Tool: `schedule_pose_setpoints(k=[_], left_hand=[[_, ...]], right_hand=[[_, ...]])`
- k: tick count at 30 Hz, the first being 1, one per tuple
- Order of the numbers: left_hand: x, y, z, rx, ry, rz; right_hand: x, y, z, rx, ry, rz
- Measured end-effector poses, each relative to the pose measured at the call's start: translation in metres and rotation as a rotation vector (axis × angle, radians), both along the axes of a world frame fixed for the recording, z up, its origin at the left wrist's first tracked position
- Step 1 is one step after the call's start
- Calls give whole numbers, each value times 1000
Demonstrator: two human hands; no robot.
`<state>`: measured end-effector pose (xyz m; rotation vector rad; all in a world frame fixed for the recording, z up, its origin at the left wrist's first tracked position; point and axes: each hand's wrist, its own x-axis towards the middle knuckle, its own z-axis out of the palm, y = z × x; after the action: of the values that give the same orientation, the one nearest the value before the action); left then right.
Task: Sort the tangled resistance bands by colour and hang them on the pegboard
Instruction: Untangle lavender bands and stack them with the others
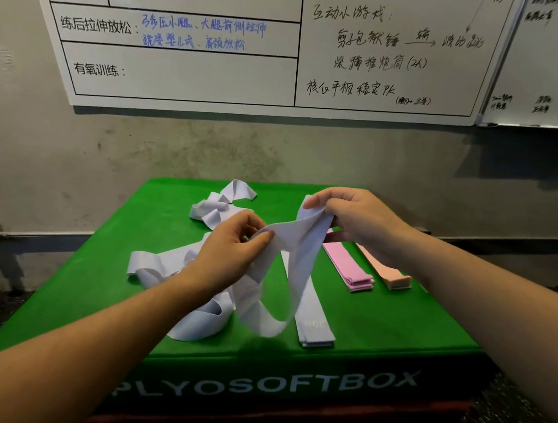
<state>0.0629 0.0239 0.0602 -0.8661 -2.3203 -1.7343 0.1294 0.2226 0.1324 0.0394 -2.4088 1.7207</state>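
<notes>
A pale lavender band (294, 264) is lifted above the green box top (396, 327), and its loop hangs down in front. My left hand (233, 244) pinches the band at its left end, while my right hand (356, 219) grips its upper right end. A tangle of more lavender bands (168, 265) lies under my left wrist, and another lavender knot (218, 206) sits farther back. One lavender band (314, 322) lies flat and folded. To the right lie a folded pink band (351, 267) and a peach band (391, 275). No pegboard is in view.
The bands lie on a green soft plyo box with dark sides (270, 382), set against a grey wall. A whiteboard (253, 53) with handwriting hangs on the wall above, and a second board (554, 68) hangs at the right. A low metal rail (10, 234) runs at left.
</notes>
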Motion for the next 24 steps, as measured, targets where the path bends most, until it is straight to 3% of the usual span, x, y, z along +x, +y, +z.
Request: schedule_pose_setpoints(k=[3, 11, 17, 24], left_hand=[[3, 2, -5, -25, 30, 9], [15, 7, -14, -106, -76, -130], [29, 18, 5, -19, -66, -89], [32, 35, 17, 161, -229, -234]], right_hand=[[8, -1, 2, -106, -40, 38], [18, -5, 4, -94, 99, 100], [18, -2, 7, -109, 102, 162], [14, 2, 4, -234, 124, 148]])
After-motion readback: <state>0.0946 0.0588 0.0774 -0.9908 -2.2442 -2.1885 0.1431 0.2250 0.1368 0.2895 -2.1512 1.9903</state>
